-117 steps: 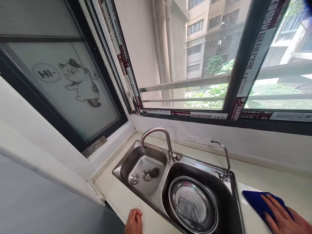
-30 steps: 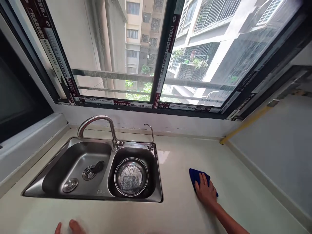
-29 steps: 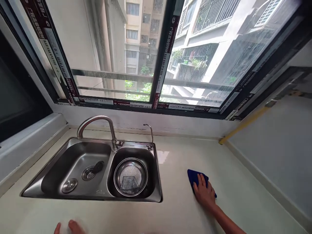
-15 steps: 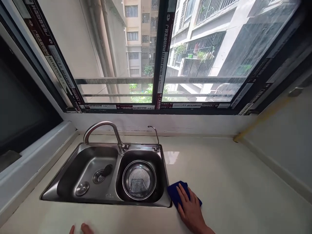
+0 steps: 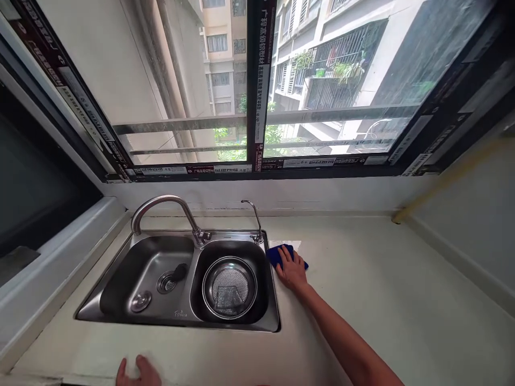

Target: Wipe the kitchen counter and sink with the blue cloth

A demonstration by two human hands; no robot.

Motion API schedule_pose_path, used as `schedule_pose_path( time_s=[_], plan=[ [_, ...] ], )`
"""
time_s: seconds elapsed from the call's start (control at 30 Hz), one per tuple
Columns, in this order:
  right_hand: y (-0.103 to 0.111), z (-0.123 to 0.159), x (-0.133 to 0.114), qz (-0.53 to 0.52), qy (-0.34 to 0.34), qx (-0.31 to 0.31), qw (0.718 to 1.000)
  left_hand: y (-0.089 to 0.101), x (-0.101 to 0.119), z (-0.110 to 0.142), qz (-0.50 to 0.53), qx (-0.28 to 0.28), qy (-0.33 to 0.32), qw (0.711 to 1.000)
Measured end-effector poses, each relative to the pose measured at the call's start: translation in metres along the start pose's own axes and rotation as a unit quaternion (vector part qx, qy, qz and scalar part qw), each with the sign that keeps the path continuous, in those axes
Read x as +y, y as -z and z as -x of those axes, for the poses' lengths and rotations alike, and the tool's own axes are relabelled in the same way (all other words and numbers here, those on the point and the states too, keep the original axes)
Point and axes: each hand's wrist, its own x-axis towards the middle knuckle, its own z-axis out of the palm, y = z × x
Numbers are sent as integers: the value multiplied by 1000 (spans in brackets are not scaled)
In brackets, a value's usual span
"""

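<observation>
My right hand (image 5: 293,271) presses a folded dark blue cloth (image 5: 275,256) down onto the pale countertop (image 5: 346,300), just right of the sink's far right corner. Its fingers lie over the cloth, covering part of it. At the bottom edge, my left hand (image 5: 139,372) rests near the counter's front edge, thumb and finger apart, with nothing visible in it. Left of the cloth is a steel double sink (image 5: 193,292). A round metal strainer basket (image 5: 229,268) sits in the right basin, with a grey mesh-like piece (image 5: 228,299) in it.
A large curved faucet (image 5: 163,198) and a thin small tap (image 5: 256,217) rise behind the sink. A drain stopper (image 5: 140,301) and a dark object (image 5: 179,272) lie in the left basin. A window (image 5: 257,128) spans the back, and a yellow pipe (image 5: 438,185) runs at the right.
My right hand has slid the blue cloth away from me along the sink's right side, towards the back. My left hand shows a little more at the bottom. The view has shifted slightly.
</observation>
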Motion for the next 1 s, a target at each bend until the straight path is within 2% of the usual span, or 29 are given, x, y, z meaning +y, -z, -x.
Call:
schedule_pose_path(
  time_s=[0.1,0.23,0.43,0.57,0.7,0.83,0.93,1.0],
  plan=[
    [-4,-2,5,-3,-2,1,1000,1,3,3,10,8,-8,1000],
    [-7,21,14,-8,-10,6,1000,-2,-4,2,13,25,-22,999],
    [0,100,30,14,-9,44,999,-8,-13,0,42,37,-37,998],
    [13,165,25,29,-16,58,998,-12,-16,2,66,34,-51,996],
    [29,220,2,40,-24,47,998,-15,-26,2,75,6,-76,994],
    [42,249,-38,53,-37,31,997,-12,-45,-1,81,-56,-98,990],
    [47,260,-77,54,-22,14,998,4,-69,-6,99,-137,-102,980],
    [49,265,-105,49,3,3,999,22,-93,-14,115,-200,-77,970]
  ],
)
